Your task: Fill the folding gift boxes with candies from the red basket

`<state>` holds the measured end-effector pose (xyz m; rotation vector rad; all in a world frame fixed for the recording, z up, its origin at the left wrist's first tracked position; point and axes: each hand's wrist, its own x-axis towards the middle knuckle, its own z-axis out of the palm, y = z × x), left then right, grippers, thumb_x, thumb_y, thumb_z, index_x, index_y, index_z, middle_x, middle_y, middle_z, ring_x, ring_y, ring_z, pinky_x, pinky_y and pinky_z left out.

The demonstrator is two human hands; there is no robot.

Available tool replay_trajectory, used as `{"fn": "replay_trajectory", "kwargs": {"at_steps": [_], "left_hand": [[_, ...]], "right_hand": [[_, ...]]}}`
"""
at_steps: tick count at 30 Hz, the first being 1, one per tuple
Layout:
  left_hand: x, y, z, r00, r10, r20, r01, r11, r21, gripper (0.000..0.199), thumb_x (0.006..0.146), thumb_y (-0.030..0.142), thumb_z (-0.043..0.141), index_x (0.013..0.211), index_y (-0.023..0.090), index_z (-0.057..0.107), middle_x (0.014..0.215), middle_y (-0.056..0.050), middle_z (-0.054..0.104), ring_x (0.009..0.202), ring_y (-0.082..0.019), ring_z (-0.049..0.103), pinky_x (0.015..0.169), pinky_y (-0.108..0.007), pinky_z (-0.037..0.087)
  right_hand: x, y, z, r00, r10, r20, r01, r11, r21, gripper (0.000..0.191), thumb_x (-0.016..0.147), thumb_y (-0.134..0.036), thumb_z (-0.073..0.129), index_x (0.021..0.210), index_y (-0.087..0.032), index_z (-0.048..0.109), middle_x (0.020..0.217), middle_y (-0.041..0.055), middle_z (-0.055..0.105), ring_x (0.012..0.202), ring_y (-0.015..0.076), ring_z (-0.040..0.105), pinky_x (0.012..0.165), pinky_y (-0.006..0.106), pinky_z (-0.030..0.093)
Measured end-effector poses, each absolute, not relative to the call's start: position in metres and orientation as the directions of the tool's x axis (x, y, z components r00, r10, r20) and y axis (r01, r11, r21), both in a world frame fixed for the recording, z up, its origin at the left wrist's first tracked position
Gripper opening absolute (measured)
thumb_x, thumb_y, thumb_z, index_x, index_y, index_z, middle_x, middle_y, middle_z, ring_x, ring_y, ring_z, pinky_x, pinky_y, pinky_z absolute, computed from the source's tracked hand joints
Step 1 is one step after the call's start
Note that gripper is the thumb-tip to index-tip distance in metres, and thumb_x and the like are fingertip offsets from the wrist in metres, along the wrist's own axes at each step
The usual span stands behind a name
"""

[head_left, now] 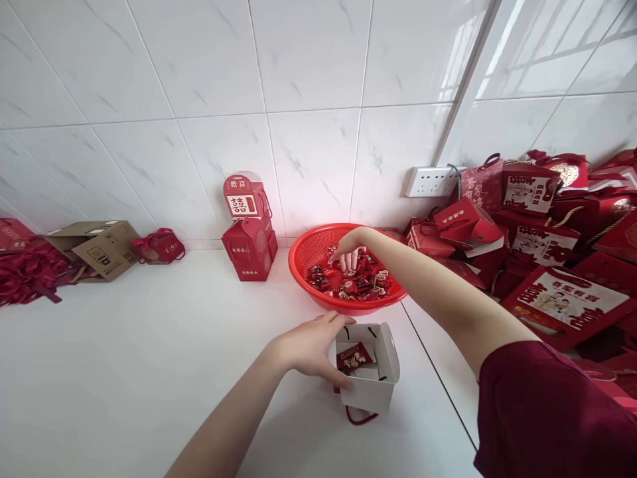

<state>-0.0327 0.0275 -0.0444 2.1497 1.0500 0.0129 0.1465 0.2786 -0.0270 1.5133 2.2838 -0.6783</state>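
Observation:
My left hand [311, 348] is wrapped round the left side of an open gift box [371, 392], thumb at the front and fingers at the back. The box has pale inner walls, and a dark red cord handle hangs below its front. Inside it lies a red wrapped candy [355, 358]. My right hand [349, 252] reaches down into a red plastic basket [303, 282], its fingers slightly apart over the candies. Several red and dark wrapped candies [365, 282] fill the basket's bottom. My fingertips are partly hidden, and nothing shows held in them.
A red gift box [247, 249] stands upright by the tiled wall. Leftward are a small red box [159, 247], a brown carton [102, 249] and a heap of red ribbons [37, 272]. Piled red gift boxes [562, 245] crowd the right, below a white power strip [432, 182].

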Motion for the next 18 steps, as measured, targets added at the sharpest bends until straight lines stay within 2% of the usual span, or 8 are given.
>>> {"fn": "replay_trajectory", "kwargs": {"at_steps": [3, 6, 9, 14, 16, 18], "left_hand": [[-0.033, 0.028, -0.046, 0.667, 0.688, -0.286, 0.678, -0.4, 0.617, 0.104, 0.055, 0.057, 0.085, 0.146, 0.03, 0.042, 0.143, -0.008, 0.049, 0.129, -0.037, 0.049, 0.1, -0.045, 0.049], [-0.032, 0.028, -0.046, 0.66, 0.691, -0.295, 0.687, -0.396, 0.609, 0.104, 0.055, 0.06, 0.084, 0.146, 0.029, 0.041, 0.143, -0.009, 0.048, 0.128, -0.037, 0.05, 0.1, -0.046, 0.049], [-0.032, 0.028, -0.045, 0.664, 0.69, -0.289, 0.679, -0.394, 0.619, 0.103, 0.055, 0.059, 0.084, 0.145, 0.03, 0.042, 0.142, -0.009, 0.049, 0.127, -0.037, 0.051, 0.099, -0.045, 0.049], [-0.031, 0.028, -0.043, 0.664, 0.688, -0.293, 0.682, -0.396, 0.615, 0.102, 0.056, 0.058, 0.084, 0.145, 0.031, 0.041, 0.142, -0.009, 0.049, 0.127, -0.037, 0.05, 0.099, -0.045, 0.05], [-0.03, 0.027, -0.042, 0.658, 0.693, -0.294, 0.688, -0.396, 0.608, 0.1, 0.057, 0.059, 0.083, 0.144, 0.031, 0.042, 0.141, -0.009, 0.049, 0.127, -0.037, 0.05, 0.098, -0.045, 0.05], [-0.029, 0.027, -0.041, 0.654, 0.694, -0.299, 0.695, -0.396, 0.6, 0.1, 0.058, 0.059, 0.082, 0.144, 0.031, 0.041, 0.141, -0.009, 0.049, 0.127, -0.036, 0.05, 0.098, -0.045, 0.05]], "right_hand": [[0.162, 0.279, -0.034, -0.324, 0.817, -0.476, 0.946, 0.279, -0.165, 0.031, 0.095, -0.041, 0.062, 0.112, -0.016, 0.067, 0.115, 0.0095, 0.068, 0.101, 0.0225, 0.066, 0.089, 0.042, 0.055], [0.176, 0.272, -0.051, -0.341, 0.85, -0.401, 0.939, 0.283, -0.196, 0.031, 0.098, -0.036, 0.058, 0.124, -0.018, 0.06, 0.129, 0.0091, 0.059, 0.11, 0.0231, 0.061, 0.094, 0.044, 0.053], [0.179, 0.267, -0.06, -0.397, 0.816, -0.421, 0.915, 0.313, -0.256, 0.033, 0.097, -0.034, 0.06, 0.126, -0.018, 0.058, 0.129, 0.0097, 0.059, 0.109, 0.0229, 0.062, 0.092, 0.044, 0.055], [0.16, 0.277, -0.045, -0.44, 0.744, -0.503, 0.897, 0.34, -0.282, 0.029, 0.097, -0.036, 0.062, 0.116, -0.014, 0.063, 0.114, 0.0077, 0.066, 0.097, 0.0199, 0.067, 0.084, 0.04, 0.057], [0.15, 0.279, -0.042, -0.458, 0.76, -0.462, 0.888, 0.365, -0.28, 0.032, 0.097, -0.038, 0.06, 0.117, -0.014, 0.063, 0.116, 0.008, 0.067, 0.1, 0.0215, 0.067, 0.087, 0.042, 0.056], [0.141, 0.277, -0.047, -0.498, 0.776, -0.388, 0.865, 0.416, -0.28, 0.037, 0.093, -0.04, 0.064, 0.124, -0.018, 0.063, 0.126, 0.0089, 0.065, 0.11, 0.0254, 0.064, 0.095, 0.043, 0.052]]}}
